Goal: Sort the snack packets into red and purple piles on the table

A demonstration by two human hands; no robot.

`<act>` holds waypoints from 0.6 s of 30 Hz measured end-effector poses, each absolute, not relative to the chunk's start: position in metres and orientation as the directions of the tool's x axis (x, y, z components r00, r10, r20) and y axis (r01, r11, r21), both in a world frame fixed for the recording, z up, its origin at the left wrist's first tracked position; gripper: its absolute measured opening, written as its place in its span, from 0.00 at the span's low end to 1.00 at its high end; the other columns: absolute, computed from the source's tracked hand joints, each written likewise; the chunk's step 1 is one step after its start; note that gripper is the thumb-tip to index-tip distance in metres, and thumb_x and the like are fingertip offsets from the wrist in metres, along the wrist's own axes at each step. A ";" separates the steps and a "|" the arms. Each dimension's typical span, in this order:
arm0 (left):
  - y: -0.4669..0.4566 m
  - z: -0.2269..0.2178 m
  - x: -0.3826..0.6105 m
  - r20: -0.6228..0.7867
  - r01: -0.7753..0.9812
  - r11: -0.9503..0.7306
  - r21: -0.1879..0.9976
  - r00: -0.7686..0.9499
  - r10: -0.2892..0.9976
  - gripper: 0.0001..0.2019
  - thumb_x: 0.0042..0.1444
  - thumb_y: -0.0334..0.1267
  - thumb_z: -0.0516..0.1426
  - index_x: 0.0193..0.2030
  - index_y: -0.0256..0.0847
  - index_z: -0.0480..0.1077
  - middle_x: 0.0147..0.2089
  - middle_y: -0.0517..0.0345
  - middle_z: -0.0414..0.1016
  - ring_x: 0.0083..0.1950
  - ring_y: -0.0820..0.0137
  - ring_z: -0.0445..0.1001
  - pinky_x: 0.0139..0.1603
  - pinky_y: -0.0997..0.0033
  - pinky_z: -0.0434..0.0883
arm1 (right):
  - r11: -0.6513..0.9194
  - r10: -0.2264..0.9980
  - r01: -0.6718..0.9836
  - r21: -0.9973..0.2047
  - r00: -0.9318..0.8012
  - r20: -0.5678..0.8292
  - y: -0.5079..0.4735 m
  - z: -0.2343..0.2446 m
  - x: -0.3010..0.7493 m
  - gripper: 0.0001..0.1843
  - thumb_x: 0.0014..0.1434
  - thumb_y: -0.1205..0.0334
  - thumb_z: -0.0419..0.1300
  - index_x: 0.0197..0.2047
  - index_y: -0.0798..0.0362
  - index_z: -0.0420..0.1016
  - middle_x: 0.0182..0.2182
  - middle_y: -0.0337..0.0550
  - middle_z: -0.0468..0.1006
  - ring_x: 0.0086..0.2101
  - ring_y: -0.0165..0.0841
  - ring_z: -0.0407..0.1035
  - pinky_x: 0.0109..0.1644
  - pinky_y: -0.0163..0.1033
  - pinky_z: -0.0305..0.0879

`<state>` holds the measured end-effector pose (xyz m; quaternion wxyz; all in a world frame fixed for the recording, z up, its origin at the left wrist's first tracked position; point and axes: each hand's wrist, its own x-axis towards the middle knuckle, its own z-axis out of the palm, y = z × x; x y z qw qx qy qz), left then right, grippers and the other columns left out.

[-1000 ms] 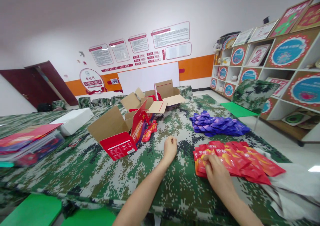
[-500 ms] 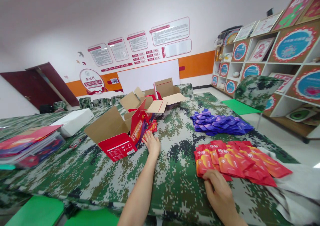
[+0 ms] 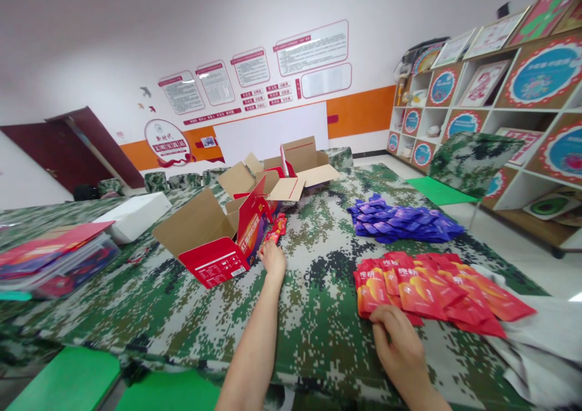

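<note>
My left hand (image 3: pixel 273 258) reaches forward across the camouflage tablecloth (image 3: pixel 313 314). Its fingers close on a small red-orange packet (image 3: pixel 274 233) lying beside the open red cardboard box (image 3: pixel 217 241). My right hand (image 3: pixel 396 345) rests at the near edge of a spread pile of red sachets (image 3: pixel 427 290), fingers curled and touching the nearest sachet. A pile of purple sachets (image 3: pixel 402 222) lies farther back on the right.
More open cardboard boxes (image 3: pixel 291 168) stand behind the red box. A white box (image 3: pixel 135 216) and a stack of folders (image 3: pixel 50 259) sit at the left. A camouflage-covered chair (image 3: pixel 468 162) and display shelves (image 3: pixel 509 96) are on the right. Green stools (image 3: pixel 68 380) stand below the table edge.
My left hand moved forward from mid-table to the packets by the red box. My right hand slid back from on top of the red sachets to their near edge.
</note>
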<state>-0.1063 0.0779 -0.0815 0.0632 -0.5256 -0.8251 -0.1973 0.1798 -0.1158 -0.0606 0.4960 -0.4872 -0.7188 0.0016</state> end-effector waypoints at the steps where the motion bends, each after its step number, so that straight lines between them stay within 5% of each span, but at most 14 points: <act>1: 0.077 -0.079 -0.105 0.304 0.898 0.369 0.241 -0.431 0.850 0.19 0.57 0.34 0.48 0.56 0.37 0.62 0.55 0.43 0.67 0.58 0.59 0.62 0.61 0.51 0.53 | 0.526 0.702 0.697 -0.488 -0.031 0.712 -0.116 -0.060 0.180 0.05 0.58 0.70 0.51 0.34 0.51 0.64 0.32 0.42 0.68 0.35 0.33 0.65 0.42 0.40 0.62; 7: 0.063 -0.067 -0.087 0.315 0.925 0.336 0.175 -0.376 0.871 0.16 0.56 0.36 0.49 0.50 0.37 0.66 0.50 0.42 0.69 0.52 0.57 0.66 0.55 0.52 0.59 | 0.514 0.713 0.693 -0.506 -0.017 0.701 -0.116 -0.059 0.180 0.05 0.58 0.69 0.51 0.34 0.50 0.64 0.32 0.41 0.69 0.35 0.33 0.66 0.42 0.41 0.62; 12: 0.047 -0.065 -0.070 0.330 0.938 0.276 0.208 -0.333 0.883 0.16 0.57 0.40 0.49 0.50 0.36 0.63 0.50 0.42 0.65 0.53 0.55 0.63 0.47 0.59 0.65 | 0.506 0.718 0.699 -0.506 -0.016 0.696 -0.116 -0.059 0.180 0.05 0.58 0.70 0.51 0.34 0.50 0.64 0.32 0.41 0.68 0.35 0.33 0.65 0.42 0.41 0.62; 18: 0.035 -0.061 -0.050 0.281 0.930 0.175 0.323 -0.271 0.921 0.15 0.56 0.38 0.52 0.50 0.37 0.62 0.51 0.43 0.62 0.53 0.58 0.64 0.51 0.61 0.61 | 0.511 0.725 0.692 -0.510 -0.028 0.688 -0.117 -0.061 0.180 0.05 0.58 0.71 0.51 0.35 0.50 0.63 0.32 0.41 0.68 0.36 0.33 0.64 0.43 0.41 0.61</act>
